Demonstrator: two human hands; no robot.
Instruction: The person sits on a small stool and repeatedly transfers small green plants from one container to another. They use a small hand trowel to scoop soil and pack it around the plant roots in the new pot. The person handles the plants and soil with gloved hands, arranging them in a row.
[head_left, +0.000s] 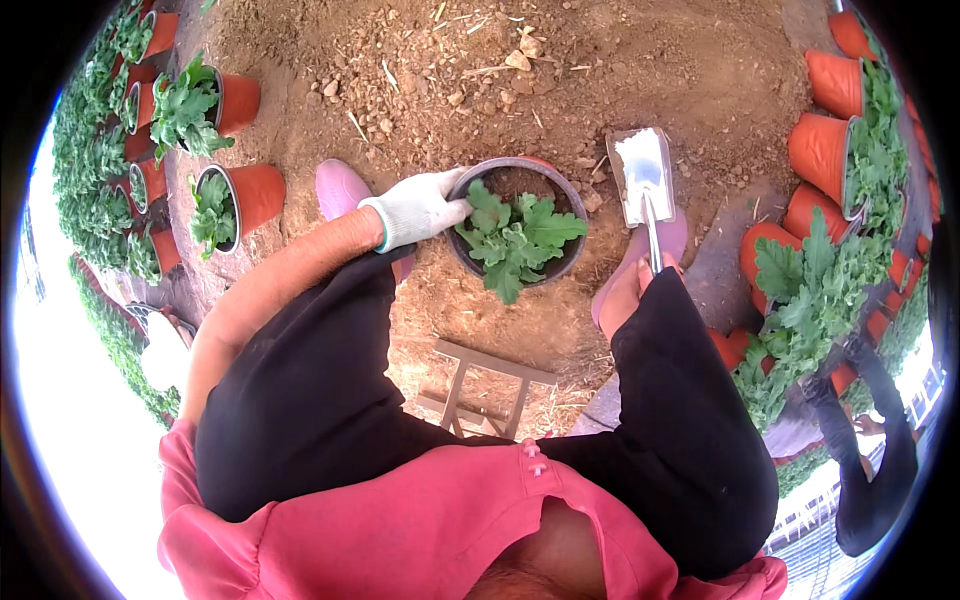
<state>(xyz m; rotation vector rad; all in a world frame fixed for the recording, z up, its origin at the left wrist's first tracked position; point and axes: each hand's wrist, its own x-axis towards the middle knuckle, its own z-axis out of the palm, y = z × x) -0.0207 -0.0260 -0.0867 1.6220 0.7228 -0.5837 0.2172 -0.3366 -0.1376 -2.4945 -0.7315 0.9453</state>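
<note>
A potted plant with lobed green leaves stands upright on the soil between my feet. Its round plastic pot has a grey rim and some dark soil inside. My left hand, in a white knit glove, holds the pot's left rim, thumb toward the leaves. To the right, a small metal hand shovel is above my right shoe, its flat blade bright with glare and pointing away from me. My right hand grips the shovel's shaft low down. Only a few of its fingers show, the rest being hidden behind my knee.
Loose brown soil with stones and straw lies ahead. Tipped orange pots with plants line the left and right. A low stool frame is beneath me. Another person's dark-clothed legs show at far right.
</note>
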